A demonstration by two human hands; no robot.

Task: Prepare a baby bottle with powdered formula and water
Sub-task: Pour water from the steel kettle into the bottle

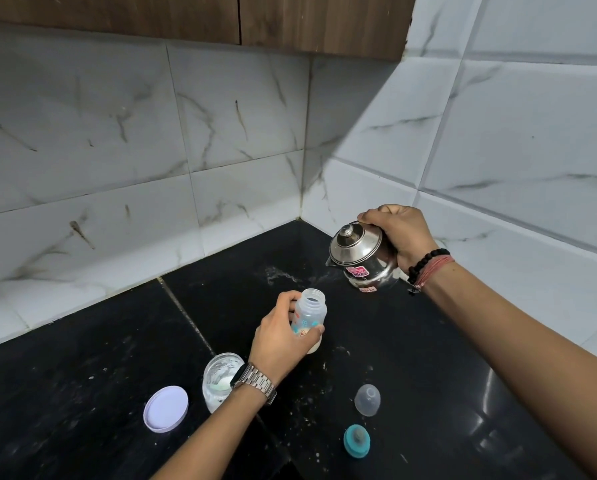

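The left hand (283, 336) is wrapped around the small clear plastic baby bottle (309, 315) with little pictures on it, holding it on the black stone counter (82, 393). The bottle has no top on and leans a bit. The right hand (399, 233) grips the shiny round steel kettle (361, 256), lid on, up in the air behind the bottle and off to its right. The kettle's spout points down toward the bottle but is not over the mouth.

I think the water could miss. The mouth is small and the spout is off to one side, so a pour from there would splash on the counter. There is already a wet splash on the counter between the bottle and the kettle. If the water is hot, it could hit the fingers holding the bottle. The leaning bottle could also slip on the wet stone.

Inside the bottle I see something pale at the bottom, maybe powder or milk. I cannot tell how full the kettle is.

In front of the bottle, to its left, stands a clear glass jar (221, 379) with white powder inside, and its round pale lid (165, 408) lies beside it. In front of the bottle, to its right, lie the clear dome cap (367, 400) and the teal ring with the teat (356, 441).
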